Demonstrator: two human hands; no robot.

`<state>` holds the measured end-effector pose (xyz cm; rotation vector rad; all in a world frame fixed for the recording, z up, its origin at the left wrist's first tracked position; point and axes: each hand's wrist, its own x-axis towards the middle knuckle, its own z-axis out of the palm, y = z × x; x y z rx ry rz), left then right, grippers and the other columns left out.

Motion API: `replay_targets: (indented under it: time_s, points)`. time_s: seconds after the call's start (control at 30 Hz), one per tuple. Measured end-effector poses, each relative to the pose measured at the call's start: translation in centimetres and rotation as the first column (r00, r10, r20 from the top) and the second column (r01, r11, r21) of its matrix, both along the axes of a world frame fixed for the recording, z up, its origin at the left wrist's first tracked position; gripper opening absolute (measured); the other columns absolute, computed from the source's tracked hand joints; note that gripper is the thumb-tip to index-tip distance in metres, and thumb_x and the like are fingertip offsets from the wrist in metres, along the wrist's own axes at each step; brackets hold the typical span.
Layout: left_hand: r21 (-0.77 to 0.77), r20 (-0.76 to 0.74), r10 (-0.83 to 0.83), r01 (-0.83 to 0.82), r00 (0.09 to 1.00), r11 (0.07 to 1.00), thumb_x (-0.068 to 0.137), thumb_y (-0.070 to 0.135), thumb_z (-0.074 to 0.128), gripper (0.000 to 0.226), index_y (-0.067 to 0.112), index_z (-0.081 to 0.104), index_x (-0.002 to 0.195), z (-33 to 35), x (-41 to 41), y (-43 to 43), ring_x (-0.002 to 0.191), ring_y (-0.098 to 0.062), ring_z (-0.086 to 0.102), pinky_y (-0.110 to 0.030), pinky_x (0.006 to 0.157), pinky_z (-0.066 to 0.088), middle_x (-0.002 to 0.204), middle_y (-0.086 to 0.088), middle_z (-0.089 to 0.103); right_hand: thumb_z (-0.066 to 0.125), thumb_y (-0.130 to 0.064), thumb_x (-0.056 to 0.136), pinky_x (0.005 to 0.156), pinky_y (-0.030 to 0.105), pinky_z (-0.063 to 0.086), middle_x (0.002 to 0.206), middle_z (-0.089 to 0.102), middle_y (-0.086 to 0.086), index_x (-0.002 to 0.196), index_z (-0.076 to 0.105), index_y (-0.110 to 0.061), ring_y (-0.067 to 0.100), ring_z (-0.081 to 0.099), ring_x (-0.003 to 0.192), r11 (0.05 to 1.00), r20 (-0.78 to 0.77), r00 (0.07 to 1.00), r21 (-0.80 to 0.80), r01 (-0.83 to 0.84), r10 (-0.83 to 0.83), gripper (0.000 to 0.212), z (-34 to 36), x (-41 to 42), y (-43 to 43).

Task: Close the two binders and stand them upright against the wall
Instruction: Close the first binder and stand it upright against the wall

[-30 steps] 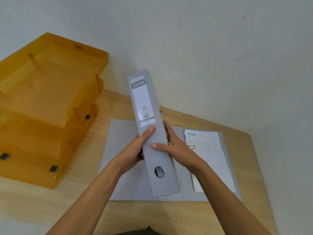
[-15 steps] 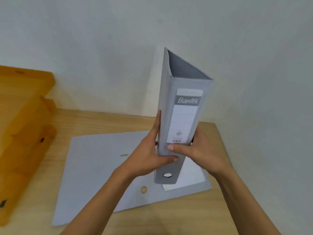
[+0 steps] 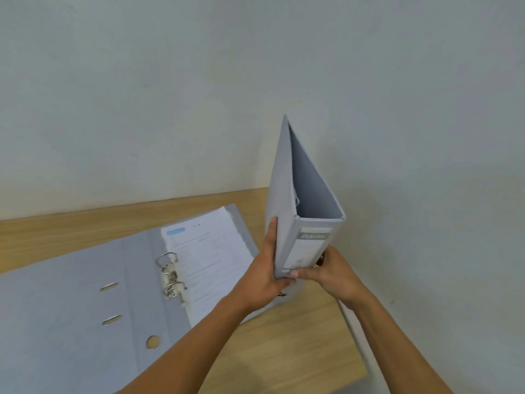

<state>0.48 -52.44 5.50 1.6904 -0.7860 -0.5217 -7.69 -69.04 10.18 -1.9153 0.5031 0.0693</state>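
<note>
Closed binder [image 3: 287,200]: held upright, spine toward the camera, near the desk's [image 3: 298,351] right edge and corner walls. Left hand [image 3: 262,277] clasps its left cover; right hand [image 3: 331,273] clasps the spine's lower right. Open binder [image 3: 71,302] lies flat to the left.

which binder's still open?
The binder lying flat on the desk, rings and papers exposed. The upright binder, held by both hands near the wall corner, is closed.

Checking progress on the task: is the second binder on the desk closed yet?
No, the binder on the desk lies flat and open, with its metal rings and papers exposed.
</note>
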Motion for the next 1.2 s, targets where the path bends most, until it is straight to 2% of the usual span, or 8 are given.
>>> replay_targets:
  time_s: [0.17,0.33,0.47,0.63,0.77,0.93,1.13,1.2]
  points:
    - [0.053,-0.035,0.026,-0.024,0.999,0.998,0.085,0.013,0.078,0.107,0.011,0.004,0.163,-2.4,0.6,-3.4,0.138,0.002,0.046,-0.011,0.104,0.046,0.155,-0.002,0.045,0.082,0.005,0.074,0.083,0.012,0.054,0.107,0.074,-0.023,0.116,0.064,-0.033,-0.008,0.067,0.105,0.998,0.023,0.998,0.036,0.049,-0.050,0.059,-0.9,0.4,-2.3]
    - [0.083,0.002,0.039,-0.039,0.999,0.996,0.089,0.017,0.075,0.109,0.022,-0.004,0.164,-3.8,1.1,-5.9,0.141,-0.010,0.048,-0.031,0.108,0.051,0.158,0.001,0.042,0.080,0.003,0.077,0.095,0.029,0.055,0.112,0.071,-0.011,0.107,0.062,-0.039,0.008,0.066,0.112,0.989,0.001,0.992,0.081,0.123,-0.123,0.055,-2.4,0.7,-4.1]
    - [0.120,-0.029,0.004,0.000,1.000,0.993,0.086,0.024,0.078,0.119,0.034,-0.014,0.161,-4.3,1.7,-8.0,0.141,-0.014,0.046,-0.021,0.106,0.050,0.158,0.003,0.038,0.076,0.004,0.081,0.089,0.023,0.053,0.112,0.071,-0.011,0.107,0.060,-0.040,0.006,0.065,0.112,0.975,-0.004,0.981,0.113,0.193,-0.194,0.053,-3.0,0.6,-5.4]
    - [0.278,-0.163,-0.080,0.124,0.983,0.953,0.069,0.043,0.080,0.129,0.027,-0.007,0.162,-7.5,3.5,-8.3,0.131,-0.021,0.057,-0.043,0.102,0.056,0.143,-0.001,0.052,0.076,-0.008,0.083,0.095,0.028,0.054,0.120,0.069,-0.010,0.114,0.057,-0.043,0.009,0.063,0.118,0.968,-0.025,0.979,0.141,0.205,-0.204,0.050,-4.2,0.6,-5.3]
    - [0.320,-0.206,-0.098,0.162,0.974,0.934,0.064,0.051,0.078,0.121,0.011,0.017,0.161,-8.9,4.2,-8.6,0.119,-0.010,0.062,-0.025,0.096,0.058,0.132,0.002,0.059,0.075,-0.017,0.087,0.087,0.017,0.049,0.126,0.066,-0.007,0.131,0.055,-0.031,0.013,0.061,0.123,0.969,-0.114,0.976,0.147,0.200,-0.185,0.050,-5.0,0.5,-5.2]
    - [0.344,-0.189,-0.086,0.148,0.978,0.927,0.082,0.014,0.080,0.108,0.005,0.006,0.160,-8.6,4.8,-10.3,0.120,-0.014,0.061,-0.003,0.079,0.052,0.135,0.000,0.053,0.076,-0.022,0.084,0.099,0.035,0.055,0.133,0.067,0.004,0.139,0.057,-0.018,0.021,0.065,0.121,0.947,-0.199,0.938,0.096,0.305,-0.282,0.058,-5.8,1.8,-5.3]
    - [0.378,-0.167,-0.047,0.108,0.985,0.920,0.080,0.017,0.083,0.125,0.015,-0.013,0.161,-7.8,6.0,-12.5,0.129,-0.027,0.056,-0.034,0.101,0.051,0.147,-0.012,0.052,0.074,-0.054,0.066,0.101,0.044,0.056,0.121,0.074,0.004,0.126,0.066,-0.013,0.023,0.069,0.113,0.779,-0.324,0.810,0.255,0.573,-0.489,0.073,-7.3,2.9,-4.8]
    - [0.377,-0.170,-0.048,0.110,0.984,0.920,0.079,0.017,0.083,0.129,0.017,-0.016,0.161,-7.5,6.5,-13.3,0.131,-0.028,0.054,-0.038,0.105,0.049,0.149,-0.011,0.050,0.071,-0.050,0.070,0.101,0.047,0.056,0.116,0.074,0.005,0.125,0.066,-0.014,0.022,0.070,0.110,0.733,-0.308,0.788,0.298,0.611,-0.532,0.067,-7.6,3.1,-5.0]
